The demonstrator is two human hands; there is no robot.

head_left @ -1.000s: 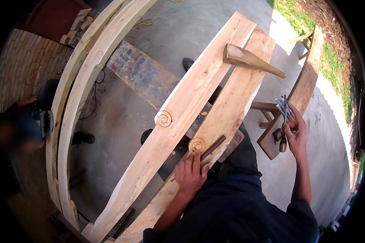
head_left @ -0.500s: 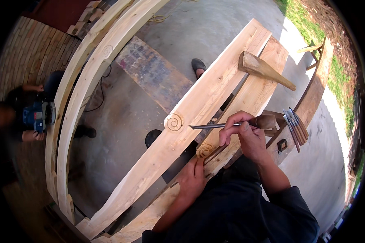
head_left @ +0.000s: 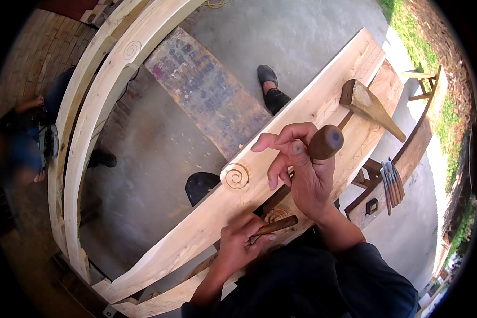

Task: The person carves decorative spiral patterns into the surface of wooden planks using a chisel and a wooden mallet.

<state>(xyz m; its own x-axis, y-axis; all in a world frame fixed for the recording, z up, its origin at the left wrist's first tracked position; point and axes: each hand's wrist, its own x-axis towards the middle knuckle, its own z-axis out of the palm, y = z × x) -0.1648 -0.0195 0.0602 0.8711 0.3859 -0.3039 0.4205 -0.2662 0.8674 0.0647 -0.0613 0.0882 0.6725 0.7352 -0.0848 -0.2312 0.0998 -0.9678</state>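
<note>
My right hand is raised over the pale planks and grips a chisel by its round brown wooden handle; its blade is hidden behind the hand. My left hand rests on the lower plank, fingers closed on a second brown wooden tool handle, right beside a small carved spiral. The upper plank carries a larger carved spiral just left of my right hand. A wooden mallet lies on the planks further away.
Several chisels lie on a dark wooden bench at the right. Two curved pale beams arc along the left, where another person holds a power tool. A worn board lies on the concrete floor.
My right hand came from the bench at the right with a chisel, carried it over the planks and lifted it, handle toward the camera. My left hand stayed on the lower plank.
</note>
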